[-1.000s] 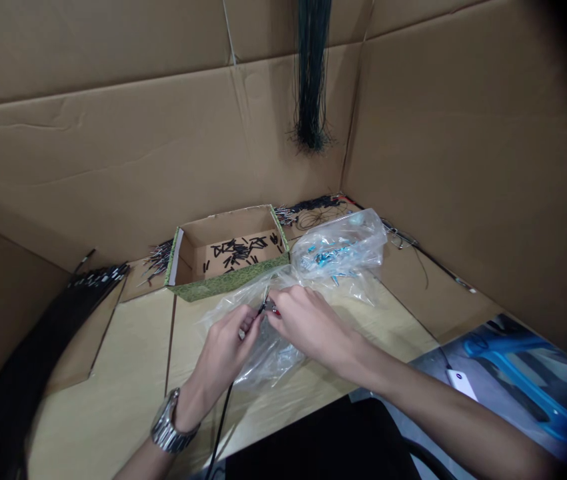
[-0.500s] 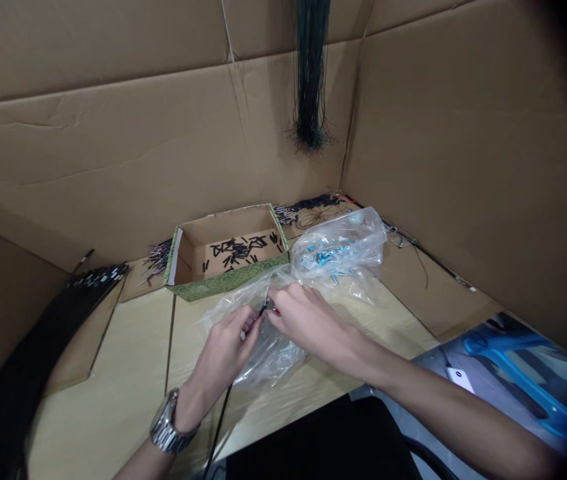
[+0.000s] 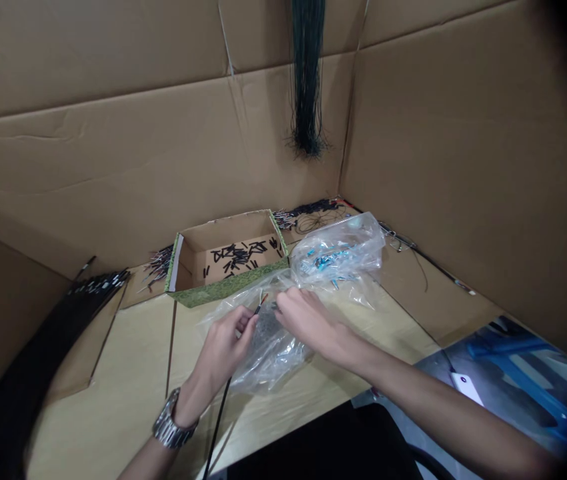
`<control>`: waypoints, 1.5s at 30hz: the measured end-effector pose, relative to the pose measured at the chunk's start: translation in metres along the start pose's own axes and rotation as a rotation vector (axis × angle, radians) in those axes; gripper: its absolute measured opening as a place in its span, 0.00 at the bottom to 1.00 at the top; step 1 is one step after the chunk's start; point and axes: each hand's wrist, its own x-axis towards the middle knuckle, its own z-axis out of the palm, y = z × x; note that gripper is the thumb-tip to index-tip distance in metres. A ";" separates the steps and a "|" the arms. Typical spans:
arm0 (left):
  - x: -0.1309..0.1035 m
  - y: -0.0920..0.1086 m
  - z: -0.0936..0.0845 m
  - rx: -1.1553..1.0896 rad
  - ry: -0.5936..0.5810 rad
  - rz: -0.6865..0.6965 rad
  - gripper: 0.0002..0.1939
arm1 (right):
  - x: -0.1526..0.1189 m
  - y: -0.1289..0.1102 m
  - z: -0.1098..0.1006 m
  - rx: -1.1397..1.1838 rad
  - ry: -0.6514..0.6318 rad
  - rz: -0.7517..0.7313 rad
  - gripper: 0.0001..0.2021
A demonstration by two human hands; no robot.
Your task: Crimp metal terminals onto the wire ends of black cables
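Pinched between the thumb and fingers of my left hand (image 3: 227,339) is a black cable (image 3: 220,423). Its end pokes up past the fingertips and fans into thin white and orange wires, while its length runs down over the table's front edge. My right hand (image 3: 305,319) is closed just right of that end, apart from it. Something small and greyish shows at its fingertips, too small to make out. Beneath both hands lies a clear plastic bag (image 3: 276,370), spread and crumpled.
Behind the hands stands a green-edged cardboard box (image 3: 223,285) holding several short black pieces (image 3: 237,255). To its right lies a clear bag with blue parts (image 3: 331,257). Black cables (image 3: 28,360) cover the left side. Dark green wires (image 3: 307,87) hang from above before cardboard walls.
My right hand has drawn back slightly to the right from the cable end, so the white and orange wires now show. My left hand still grips the cable, a little farther left.
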 end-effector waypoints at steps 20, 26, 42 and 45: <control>-0.017 0.024 -0.015 -0.515 0.067 -0.086 0.14 | -0.046 -0.022 -0.052 0.430 0.124 0.122 0.10; -0.020 0.023 -0.014 -0.429 0.082 -0.054 0.12 | -0.047 -0.033 -0.061 0.451 0.111 0.187 0.07; -0.020 0.024 -0.010 -0.294 0.059 -0.023 0.10 | -0.041 -0.031 -0.062 0.410 0.103 0.166 0.05; -0.020 0.023 -0.009 -0.275 0.061 -0.012 0.10 | -0.040 -0.030 -0.062 0.410 0.102 0.154 0.06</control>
